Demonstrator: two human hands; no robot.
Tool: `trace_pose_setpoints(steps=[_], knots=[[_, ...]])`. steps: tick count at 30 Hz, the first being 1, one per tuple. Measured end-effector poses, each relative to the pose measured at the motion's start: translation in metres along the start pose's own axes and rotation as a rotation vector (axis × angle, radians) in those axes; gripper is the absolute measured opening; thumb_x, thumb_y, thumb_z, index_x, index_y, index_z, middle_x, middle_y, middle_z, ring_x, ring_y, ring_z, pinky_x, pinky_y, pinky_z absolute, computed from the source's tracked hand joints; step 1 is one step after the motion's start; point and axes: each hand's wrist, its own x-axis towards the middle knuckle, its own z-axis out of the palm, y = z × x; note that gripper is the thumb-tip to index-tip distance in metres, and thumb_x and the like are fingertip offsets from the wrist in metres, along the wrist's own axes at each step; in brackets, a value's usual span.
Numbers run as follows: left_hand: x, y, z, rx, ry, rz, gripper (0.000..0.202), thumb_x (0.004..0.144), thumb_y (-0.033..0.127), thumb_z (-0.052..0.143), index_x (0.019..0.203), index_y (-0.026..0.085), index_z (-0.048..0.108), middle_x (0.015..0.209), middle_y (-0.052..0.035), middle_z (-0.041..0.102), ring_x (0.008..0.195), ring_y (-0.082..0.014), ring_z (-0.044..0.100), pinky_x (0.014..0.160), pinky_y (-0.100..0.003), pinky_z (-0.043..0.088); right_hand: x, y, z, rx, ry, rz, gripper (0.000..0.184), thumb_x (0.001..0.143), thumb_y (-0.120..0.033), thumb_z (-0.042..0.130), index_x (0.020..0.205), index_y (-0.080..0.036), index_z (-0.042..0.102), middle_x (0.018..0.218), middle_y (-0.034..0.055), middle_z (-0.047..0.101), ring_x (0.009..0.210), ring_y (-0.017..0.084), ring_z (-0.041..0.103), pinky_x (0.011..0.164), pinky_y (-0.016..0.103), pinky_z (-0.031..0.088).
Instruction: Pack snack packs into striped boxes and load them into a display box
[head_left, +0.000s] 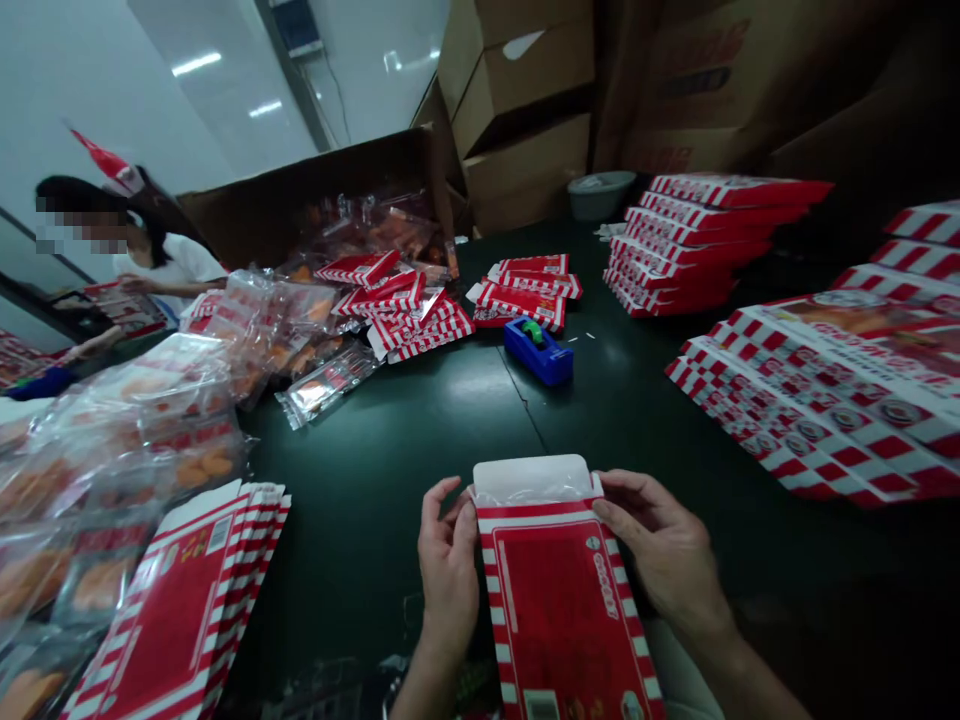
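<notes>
Red-and-white carton (566, 610) held btwn both hands at near side of dark worktop (360, 490), white top flap (532, 478) raised, clear plastic showing at its mouth; L hand (450, 560), fingers pinching its top L corner; R hand (667, 550), fingers pinching top R corner, thumb in front; blue tape dispenser (538, 352) beyond; clear packets (202, 465) at L.
</notes>
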Motion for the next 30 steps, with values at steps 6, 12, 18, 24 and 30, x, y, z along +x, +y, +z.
trace_pose_setpoints(steps=[6, 12, 18, 24, 30], knots=[[-0.03, 0.003, -0.011, 0.373, -0.165, 0.326, 0.041, 0.096, 0.038, 0.041, 0.133, 0.023, 0.052, 0.133, -0.0087, 0.059, 0.116, -0.0213, 0.058, 0.094, -0.03, 0.049, -0.007, -0.002, -0.003, -0.16, -0.102, -0.156, 0.019, 0.076, -0.041, 0.07, 0.083, -0.024, 0.075, 0.102, 0.0041, 0.069, 0.094, 0.02, 0.064, 0.08, 0.026, 0.052], [0.013, 0.029, -0.012, 0.449, -0.414, 0.21, 0.026, 0.091, 0.031, 0.05, 0.101, 0.018, 0.07, 0.099, -0.0067, 0.069, 0.094, -0.0198, 0.062, 0.087, -0.029, 0.047, 0.009, -0.011, -0.007, -0.161, -0.236, -0.094, 0.022, 0.076, -0.041, 0.069, 0.071, -0.02, 0.071, 0.103, 0.0057, 0.068, 0.086, 0.019, 0.064, 0.073, 0.025, 0.05], [0.059, 0.025, -0.013, 0.2, -0.433, 0.111, 0.019, 0.079, 0.029, 0.061, 0.081, 0.014, 0.073, 0.093, -0.0063, 0.067, 0.09, -0.0199, 0.06, 0.085, -0.028, 0.046, 0.039, -0.015, 0.015, -0.129, -0.21, -0.09, 0.027, 0.064, -0.041, 0.076, 0.07, -0.02, 0.059, 0.071, 0.0004, 0.061, 0.066, 0.016, 0.058, 0.062, 0.027, 0.049], [0.041, -0.003, -0.015, 0.031, -0.226, -0.013, 0.028, 0.072, 0.019, 0.064, 0.1, 0.019, 0.062, 0.082, -0.0002, 0.065, 0.074, -0.0137, 0.059, 0.071, -0.025, 0.047, 0.035, -0.003, 0.007, -0.252, -0.514, -0.008, 0.027, 0.078, -0.043, 0.065, 0.095, -0.022, 0.07, 0.082, 0.0014, 0.062, 0.075, 0.017, 0.061, 0.067, 0.027, 0.05], [0.035, 0.011, -0.022, 0.242, -0.5, 0.012, 0.011, 0.078, 0.02, 0.056, 0.073, 0.015, 0.064, 0.082, -0.0032, 0.061, 0.08, -0.0148, 0.056, 0.077, -0.026, 0.043, 0.018, -0.008, -0.005, -0.254, -0.581, 0.042, 0.024, 0.08, -0.045, 0.065, 0.081, -0.023, 0.075, 0.097, 0.0058, 0.068, 0.092, 0.021, 0.063, 0.08, 0.029, 0.05]])
